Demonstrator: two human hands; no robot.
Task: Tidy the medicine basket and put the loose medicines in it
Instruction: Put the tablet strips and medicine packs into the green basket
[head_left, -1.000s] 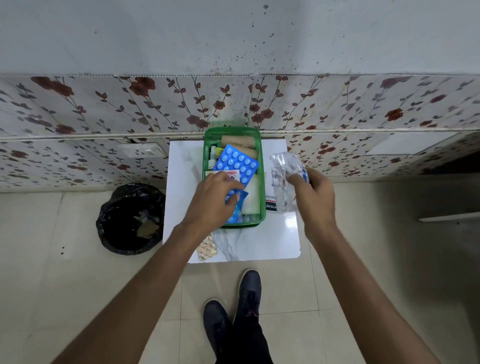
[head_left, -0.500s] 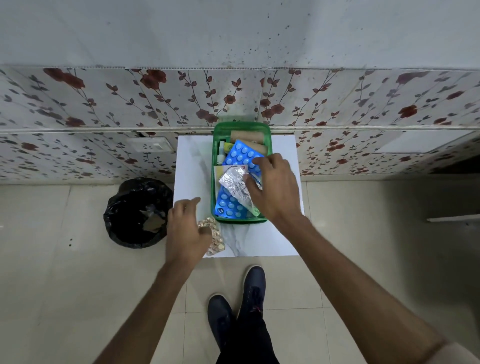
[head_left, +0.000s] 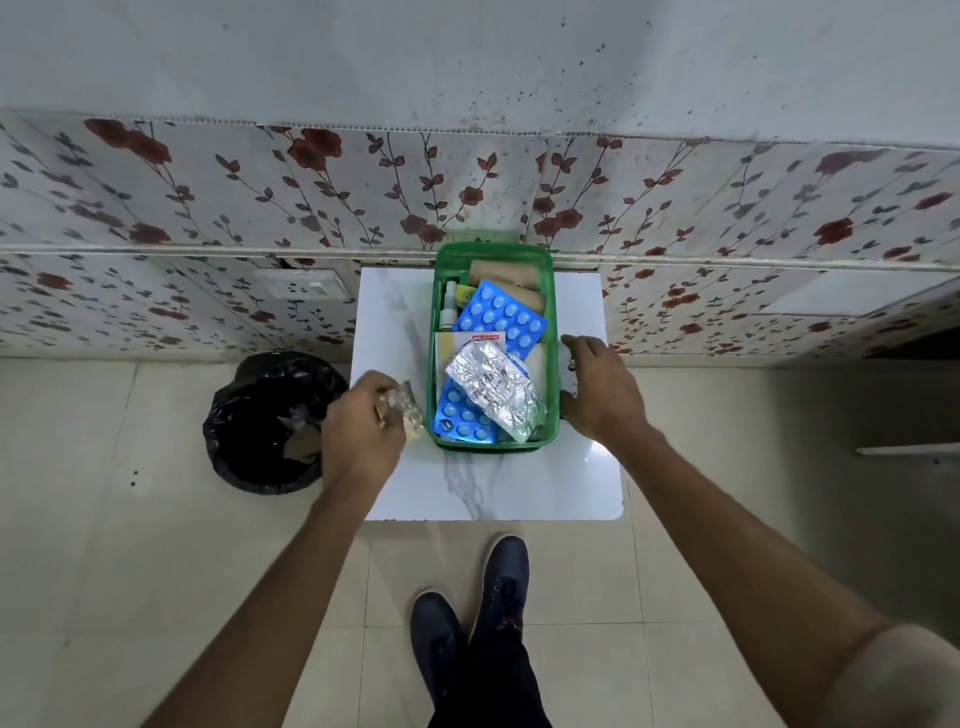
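Note:
A green medicine basket (head_left: 549, 291) stands at the back of a small white marble table (head_left: 498, 483). In it lie two blue blister packs (head_left: 501, 318), a crumpled silver foil strip (head_left: 492, 387), tan rolls (head_left: 503, 274) and a small bottle (head_left: 449, 306). My left hand (head_left: 361, 431) is just left of the basket, shut on a clear strip of pale pills (head_left: 406, 410). To the right, my right hand (head_left: 600, 387) is lowered beside the basket wall with its fingers apart; what lies under it is hidden.
A bin lined with a black bag (head_left: 260, 415) stands on the floor left of the table. The floral-tiled wall (head_left: 260, 208) with a socket (head_left: 306, 288) runs right behind the table. My shoes (head_left: 467, 618) are on the tiled floor before it.
My right hand let go of the silver foil strip in the basket and moved to its right side. My left hand lifted the pale pill strip off the table's front left.

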